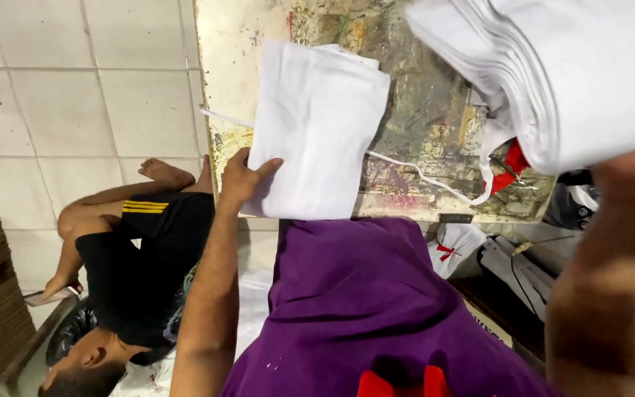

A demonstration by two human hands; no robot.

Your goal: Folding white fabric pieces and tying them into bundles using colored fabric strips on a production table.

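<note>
Purple shirt (361, 309) with red trim at the bottom edge; both forearms bare, no sleeves

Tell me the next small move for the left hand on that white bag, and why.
Probably slide the white bag further onto the paint-stained board: the left hand grips only its near corner, which overhangs the board's edge, while the right arm carries the white stack.

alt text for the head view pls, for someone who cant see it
The left hand holds the edge of a folded white cloth on a paint-stained table, while the right arm carries a stack of white cloths. Another person in black lies on the tiled floor to the left.
</note>
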